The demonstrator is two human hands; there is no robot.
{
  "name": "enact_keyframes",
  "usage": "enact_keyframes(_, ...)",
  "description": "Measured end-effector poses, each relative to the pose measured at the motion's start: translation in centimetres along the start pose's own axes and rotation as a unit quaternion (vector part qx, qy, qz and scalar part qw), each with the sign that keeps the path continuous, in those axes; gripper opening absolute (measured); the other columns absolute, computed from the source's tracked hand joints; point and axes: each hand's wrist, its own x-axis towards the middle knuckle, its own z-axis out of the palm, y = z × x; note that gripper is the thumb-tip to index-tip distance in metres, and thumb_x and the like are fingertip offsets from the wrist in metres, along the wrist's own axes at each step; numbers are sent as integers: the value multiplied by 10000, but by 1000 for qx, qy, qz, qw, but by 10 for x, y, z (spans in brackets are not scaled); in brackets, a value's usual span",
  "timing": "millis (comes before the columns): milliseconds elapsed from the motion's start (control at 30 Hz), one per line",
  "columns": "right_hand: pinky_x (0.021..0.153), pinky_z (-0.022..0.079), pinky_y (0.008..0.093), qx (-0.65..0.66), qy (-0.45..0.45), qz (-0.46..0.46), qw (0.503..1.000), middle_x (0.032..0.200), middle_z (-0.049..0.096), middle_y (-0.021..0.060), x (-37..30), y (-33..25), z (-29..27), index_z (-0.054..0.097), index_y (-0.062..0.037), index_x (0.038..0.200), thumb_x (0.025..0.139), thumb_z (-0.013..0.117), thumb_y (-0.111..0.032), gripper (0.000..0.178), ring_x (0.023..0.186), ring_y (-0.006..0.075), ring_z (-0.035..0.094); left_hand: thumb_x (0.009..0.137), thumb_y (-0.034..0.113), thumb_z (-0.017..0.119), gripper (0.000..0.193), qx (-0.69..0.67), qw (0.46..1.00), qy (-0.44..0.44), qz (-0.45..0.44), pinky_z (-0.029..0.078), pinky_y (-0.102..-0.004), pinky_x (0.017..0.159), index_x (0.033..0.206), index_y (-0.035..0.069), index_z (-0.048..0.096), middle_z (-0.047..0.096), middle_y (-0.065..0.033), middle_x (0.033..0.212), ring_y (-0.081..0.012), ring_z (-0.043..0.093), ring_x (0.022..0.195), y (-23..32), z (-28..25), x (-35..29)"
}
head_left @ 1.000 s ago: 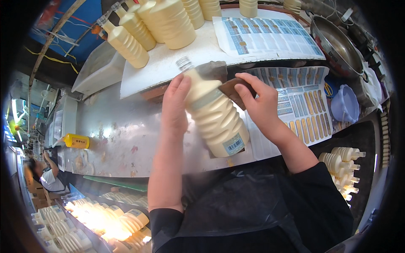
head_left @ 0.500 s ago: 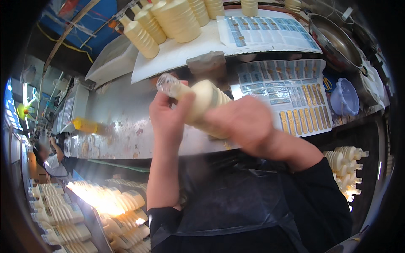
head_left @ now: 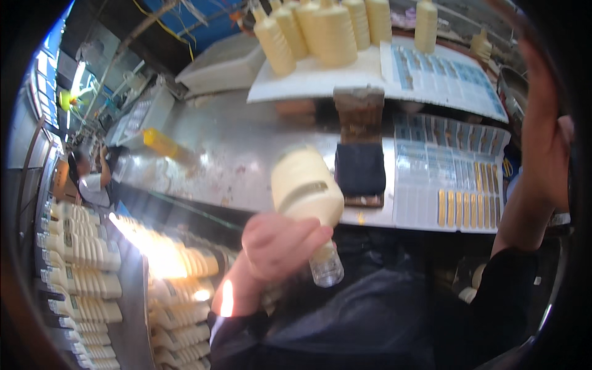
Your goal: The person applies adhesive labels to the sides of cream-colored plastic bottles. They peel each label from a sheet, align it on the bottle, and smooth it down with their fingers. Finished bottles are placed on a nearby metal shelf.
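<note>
My left hand [head_left: 280, 243] is closed round the neck of a cream plastic bottle [head_left: 302, 169], held tilted with its base up and away from me. Its clear cap [head_left: 327, 266] points down toward my apron. A greyish band with a small gold-brown strip crosses the bottle's shoulder side. My right hand [head_left: 549, 148] is raised at the far right rim, away from the bottle, its thumb and a long finger apart; part of it lies outside the picture. Just right of the bottle, a dark padded block [head_left: 360, 168] rests on the bench.
Label sheets [head_left: 425, 200] with gold and blue strips lie right of the block. Cream bottles [head_left: 336, 37] stand on a white board [head_left: 308, 86] behind. A yellow bottle [head_left: 161, 143] lies on the metal bench. Many bottles [head_left: 86, 271] fill racks lower left, where a person [head_left: 92, 179] sits beyond.
My right hand has left the bottle and swung to the far right. My left hand has turned the bottle over, cap now down toward me. The view has shifted, uncovering the dark block.
</note>
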Motion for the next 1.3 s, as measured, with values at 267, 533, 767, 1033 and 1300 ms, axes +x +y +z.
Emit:
enact_keyframes(267, 885, 595, 397, 31, 4, -29, 999, 1140, 743, 193, 14, 2, 3, 611, -11, 1223, 865, 774, 39, 396, 1055, 320, 735, 741, 368, 915, 405, 20, 987, 70, -144, 509, -350, 720, 994, 106, 739, 694, -46, 940, -232, 635, 809, -4, -33, 3)
enact_keyframes(533, 816, 587, 439, 206, 56, -21, 977, 1088, 735, 230, 8, -13, 48, 538, -68, 1227, 896, 755, 21, 405, 943, 351, 741, 850, 313, 823, 434, -136, 869, 316, -356, 514, -336, 824, 1068, -25, 661, 654, -125, 1030, -204, 624, 949, 26, -112, 4)
enact_keyframes(767, 770, 567, 394, 336, 83, -7, 938, 1035, 749, 175, 10, -30, 87, 593, -52, 1171, 849, 782, 36, 383, 901, 316, 737, 990, 265, 699, 354, -3, 832, 465, -303, 531, -262, 762, 1155, -45, 654, 683, -108, 1001, -143, 654, 845, 85, -243, 8)
enact_keyframes(1033, 874, 557, 382, 401, 31, 76, 912, 1056, 742, 164, 3, -41, 129, 624, -16, 1244, 889, 744, 23, 376, 924, 312, 742, 980, 172, 731, 307, 416, 682, 439, -412, 515, -270, 852, 1181, -57, 697, 722, -79, 1057, -140, 658, 883, 153, -351, 14)
enact_keyframes(1300, 1010, 486, 374, 468, -75, 188, 860, 1222, 676, 195, 11, -55, 160, 547, -44, 1411, 982, 547, 30, 436, 1131, 308, 672, 886, 582, 699, 552, 716, 385, 240, -530, 521, -376, 853, 1133, 92, 760, 767, -87, 1009, -261, 712, 934, 155, -447, -39)
